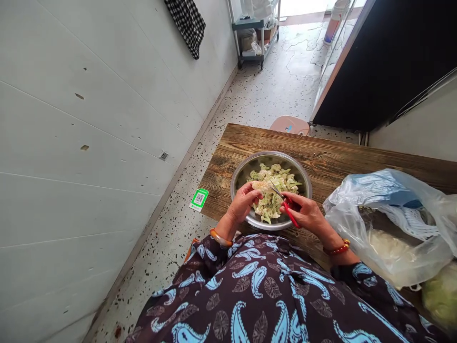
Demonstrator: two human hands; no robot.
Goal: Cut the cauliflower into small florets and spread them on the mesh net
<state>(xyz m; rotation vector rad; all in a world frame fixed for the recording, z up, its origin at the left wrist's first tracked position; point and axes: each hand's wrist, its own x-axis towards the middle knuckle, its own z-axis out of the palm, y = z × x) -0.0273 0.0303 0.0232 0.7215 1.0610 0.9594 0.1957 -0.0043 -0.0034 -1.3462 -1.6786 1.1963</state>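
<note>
Cutting of cauliflower over a bowl, seen from the wearer's head. The metal bowl (247, 171) rests on the wooden table (339, 152), nr its L end and right in front of the person's patterned garment (257, 281). L hand (244, 202): fingers pinched on a cauliflower pc. (262, 186), held above the bowl's L-centre. R hand (303, 212): closed round the red handles of the scissors (287, 208), whose blades point up-L to the held pc.; exact blade gap unclear at this size. Cut florets (271, 209), pale w/ greenish stems, lie loose in the bowl below both hands. Wrists: L w/ an orange-toned bangle (220, 238), R w/ a red beaded bracelet (337, 248).

Surroundings: R of bowl, a clear plastic bag (342, 195) sits open on the table, incl. a white slatted item (410, 221) & pale contents, type unclear. Lower R, nr the bag: a pale-green veg. (441, 295), kind unclear. At table's L edge: a green-bordered QR card (199, 198). Beyond the far edge: a pink stool-like item (291, 125); farther back, a wheeled cart (255, 24) stands nr the wall (89, 143), w/ a checked cloth (189, 26) up on it.
</note>
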